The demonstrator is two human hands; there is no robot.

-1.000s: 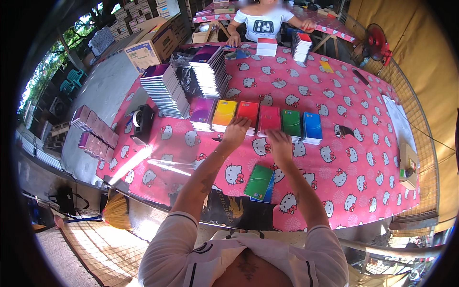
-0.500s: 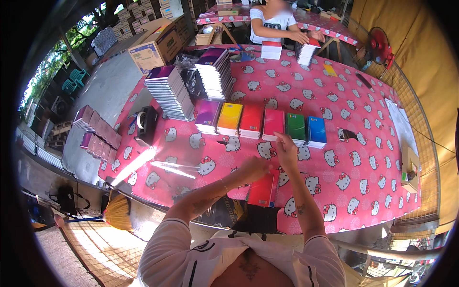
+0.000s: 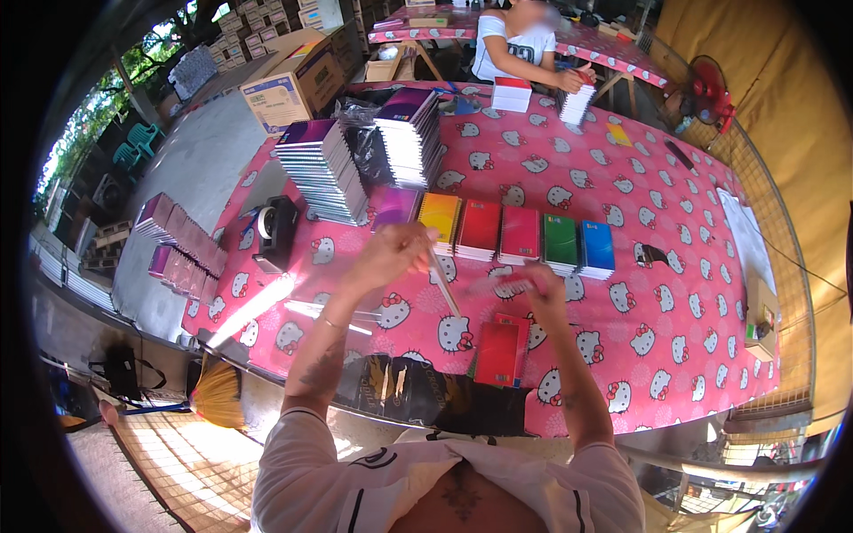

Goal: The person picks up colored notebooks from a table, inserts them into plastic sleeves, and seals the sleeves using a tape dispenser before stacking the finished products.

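Note:
A row of small spiral notebooks in stacks crosses the table: purple (image 3: 397, 204), yellow (image 3: 439, 216), red (image 3: 478, 224), pink (image 3: 520, 231), green (image 3: 560, 237) and blue (image 3: 597, 244). Just in front of the purple and yellow stacks, my left hand (image 3: 402, 249) is closed on a thin notebook (image 3: 443, 286) seen edge-on; its cover colour is hidden. My right hand (image 3: 546, 293) grips a pinkish-red notebook (image 3: 499, 284), blurred by motion, below the pink stack. Between my forearms lies a small pile of notebooks (image 3: 499, 352), a red one on top, green showing at its edge.
Tall notebook stacks (image 3: 322, 173) stand at the back left beside black plastic (image 3: 360, 138) and a carton (image 3: 298, 84). A black tape dispenser (image 3: 277, 233) sits at left. Across the table, another person (image 3: 515, 53) handles notebooks. A red fan (image 3: 708, 89) stands at right.
My left hand has moved up and left from above the near pile and now holds a notebook. My right hand has drawn back from the pink stack with a notebook. The co-worker's hands have shifted.

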